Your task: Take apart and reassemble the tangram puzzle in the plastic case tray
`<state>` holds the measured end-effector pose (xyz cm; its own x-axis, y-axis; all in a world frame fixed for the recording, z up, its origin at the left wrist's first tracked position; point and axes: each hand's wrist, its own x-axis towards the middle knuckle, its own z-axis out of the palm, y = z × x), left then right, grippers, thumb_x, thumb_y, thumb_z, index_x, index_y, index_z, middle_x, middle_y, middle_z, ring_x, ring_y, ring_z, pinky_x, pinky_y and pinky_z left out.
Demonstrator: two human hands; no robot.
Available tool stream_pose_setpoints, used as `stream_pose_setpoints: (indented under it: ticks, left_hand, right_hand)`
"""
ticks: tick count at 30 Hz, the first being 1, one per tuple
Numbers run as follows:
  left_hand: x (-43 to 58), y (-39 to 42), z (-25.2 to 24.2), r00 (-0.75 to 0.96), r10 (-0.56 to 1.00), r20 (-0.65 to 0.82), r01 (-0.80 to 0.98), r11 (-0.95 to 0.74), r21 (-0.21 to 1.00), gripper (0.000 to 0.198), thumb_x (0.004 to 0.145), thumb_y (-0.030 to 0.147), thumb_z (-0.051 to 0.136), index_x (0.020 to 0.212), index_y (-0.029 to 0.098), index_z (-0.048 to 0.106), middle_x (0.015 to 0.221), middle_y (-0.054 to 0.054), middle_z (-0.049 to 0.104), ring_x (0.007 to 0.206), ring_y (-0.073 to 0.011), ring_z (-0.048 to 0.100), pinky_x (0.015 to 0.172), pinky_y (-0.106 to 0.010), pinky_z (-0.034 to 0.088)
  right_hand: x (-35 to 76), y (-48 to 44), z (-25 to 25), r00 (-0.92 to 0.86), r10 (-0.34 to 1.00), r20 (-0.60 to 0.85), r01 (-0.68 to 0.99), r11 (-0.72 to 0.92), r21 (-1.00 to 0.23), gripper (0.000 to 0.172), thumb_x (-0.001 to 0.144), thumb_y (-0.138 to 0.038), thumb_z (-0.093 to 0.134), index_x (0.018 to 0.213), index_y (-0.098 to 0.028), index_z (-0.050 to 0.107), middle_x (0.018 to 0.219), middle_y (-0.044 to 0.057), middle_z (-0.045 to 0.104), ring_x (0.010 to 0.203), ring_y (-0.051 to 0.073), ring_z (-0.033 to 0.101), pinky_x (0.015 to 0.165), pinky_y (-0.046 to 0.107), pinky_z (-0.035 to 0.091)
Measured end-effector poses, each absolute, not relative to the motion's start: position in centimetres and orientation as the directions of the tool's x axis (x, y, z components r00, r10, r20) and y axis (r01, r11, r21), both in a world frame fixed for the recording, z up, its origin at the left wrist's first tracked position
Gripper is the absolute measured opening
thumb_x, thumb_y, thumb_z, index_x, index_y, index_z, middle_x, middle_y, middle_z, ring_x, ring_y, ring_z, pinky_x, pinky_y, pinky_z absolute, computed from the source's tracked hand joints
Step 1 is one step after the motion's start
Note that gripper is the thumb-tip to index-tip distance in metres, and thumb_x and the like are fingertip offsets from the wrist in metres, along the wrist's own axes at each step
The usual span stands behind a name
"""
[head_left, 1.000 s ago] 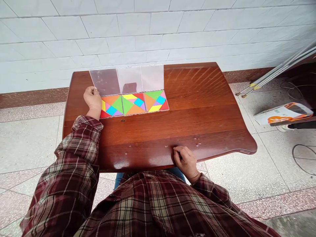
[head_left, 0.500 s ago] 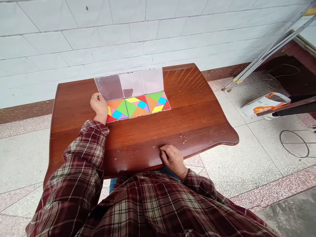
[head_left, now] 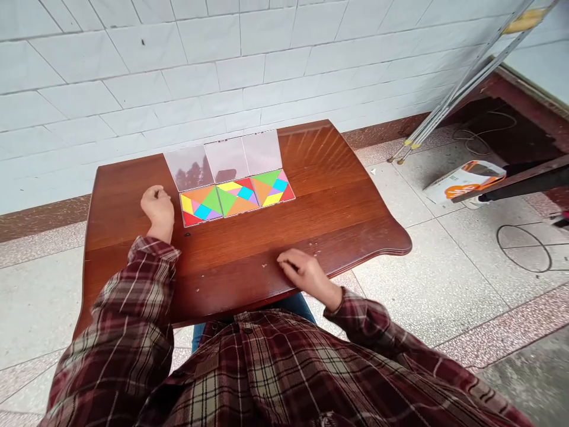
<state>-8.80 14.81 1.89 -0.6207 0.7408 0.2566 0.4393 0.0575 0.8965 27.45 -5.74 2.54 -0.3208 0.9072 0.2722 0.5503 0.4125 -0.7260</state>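
Note:
Three tangram sets lie side by side on the brown wooden table: a left set (head_left: pixel 201 204), a middle set (head_left: pixel 238 196) and a right set (head_left: pixel 272 187). Each fills a flat square case with coloured pieces, and the clear lids (head_left: pixel 226 160) are folded back toward the wall. Just left of the left set is my left hand (head_left: pixel 159 209), fingers curled in, apart from the case and with nothing visible in it. My right hand (head_left: pixel 307 273) is over the front part of the table, its fingers curled together and no object showing in them.
The wooden table (head_left: pixel 240 249) stands by a white tiled wall (head_left: pixel 208 53). On the right, crutches (head_left: pixel 448 101) lean near a dark bench, with a white and orange package (head_left: pixel 464 182) beside it. A thin wire loop (head_left: pixel 523 248) lies on the floor.
My left hand has let go of the left case's lid edge and drawn away to the left. My right hand has moved slightly forward over the table. The view has shifted a little.

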Motion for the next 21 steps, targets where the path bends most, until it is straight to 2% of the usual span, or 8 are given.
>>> stream_pose_setpoints:
  ticks: [2,4,7,10,13,14,16,21]
  left_hand:
    - [-8.0,11.4,2.8,-0.635,0.745,0.206,0.382,0.071,0.922,0.008,0.072,0.016,0.048,0.073,0.017,0.056,0.076,-0.001,0.058,0.056,-0.0082,0.050,0.060,-0.024,0.046]
    - [-6.6,7.2,3.4,-0.517,0.847,0.123,0.374,0.094,0.923,0.009,0.070,0.019,0.050,0.072,0.018,0.059,0.071,0.001,0.059,0.054,-0.0087,0.050,0.057,-0.023,0.045]
    - [-4.3,1.7,3.2,-0.323,0.946,0.029,0.436,0.121,0.892,0.013,0.071,0.026,0.053,0.076,0.018,0.063,0.074,0.000,0.062,0.055,-0.0092,0.052,0.058,-0.024,0.046]
    - [-3.0,-0.6,2.4,-0.223,0.969,0.103,0.578,0.046,0.815,0.019,0.076,0.031,0.050,0.081,0.019,0.064,0.079,-0.002,0.063,0.064,-0.0128,0.057,0.067,-0.028,0.048]
    - [-3.2,0.3,2.0,-0.206,0.958,0.200,0.729,0.014,0.685,0.019,0.079,0.028,0.047,0.082,0.019,0.063,0.084,-0.006,0.063,0.079,-0.0179,0.059,0.079,-0.033,0.049]
    - [-3.5,0.9,2.0,-0.210,0.956,0.206,0.766,0.030,0.643,0.018,0.080,0.027,0.047,0.083,0.018,0.063,0.085,-0.006,0.063,0.081,-0.0192,0.059,0.081,-0.035,0.049]
    - [-3.9,2.1,2.1,-0.226,0.952,0.205,0.822,0.073,0.565,0.018,0.079,0.026,0.049,0.087,0.018,0.063,0.086,-0.008,0.061,0.083,-0.0215,0.059,0.082,-0.037,0.049]
    - [-4.2,3.8,2.0,-0.279,0.938,0.205,0.861,0.150,0.486,0.033,0.076,0.025,0.057,0.108,0.017,0.060,0.098,-0.010,0.058,0.091,-0.0257,0.058,0.087,-0.042,0.049]
  right_hand:
    - [29.3,-1.8,3.9,-0.224,0.922,0.315,0.561,0.387,-0.732,0.013,0.087,-0.020,0.050,0.086,-0.021,0.063,0.084,0.004,0.067,0.081,0.016,0.062,0.077,0.030,0.050]
    - [31.0,3.4,4.8,-0.065,0.952,0.300,0.549,0.285,-0.785,0.010,0.083,-0.020,0.052,0.082,-0.019,0.061,0.080,0.002,0.065,0.075,0.015,0.060,0.073,0.029,0.049]
    - [32.3,11.9,5.2,0.093,0.992,0.090,0.460,0.038,-0.887,0.006,0.079,-0.015,0.053,0.081,-0.017,0.058,0.066,-0.003,0.057,0.059,0.010,0.053,0.061,0.024,0.045]
    - [31.3,18.6,4.6,0.204,0.978,-0.037,0.380,-0.114,-0.918,0.006,0.080,-0.012,0.056,0.086,-0.015,0.055,0.071,-0.003,0.056,0.056,0.007,0.051,0.054,0.020,0.040]
    - [29.5,22.1,3.9,0.195,0.970,-0.149,0.334,-0.208,-0.919,0.006,0.083,-0.014,0.058,0.087,-0.015,0.054,0.068,-0.004,0.055,0.048,0.005,0.045,0.045,0.018,0.033]
    - [29.0,22.7,3.6,0.169,0.969,-0.181,0.327,-0.228,-0.917,0.003,0.084,-0.014,0.057,0.085,-0.014,0.055,0.066,-0.003,0.054,0.046,0.005,0.042,0.043,0.018,0.031]
    - [28.6,23.2,3.2,0.119,0.968,-0.222,0.315,-0.249,-0.916,0.008,0.086,-0.014,0.056,0.078,-0.014,0.055,0.064,-0.002,0.055,0.044,0.003,0.039,0.041,0.016,0.028]
    - [29.1,22.8,2.5,0.124,0.971,-0.204,0.264,-0.231,-0.937,0.015,0.085,-0.009,0.055,0.071,-0.014,0.052,0.063,-0.002,0.059,0.042,0.001,0.037,0.039,0.013,0.028]
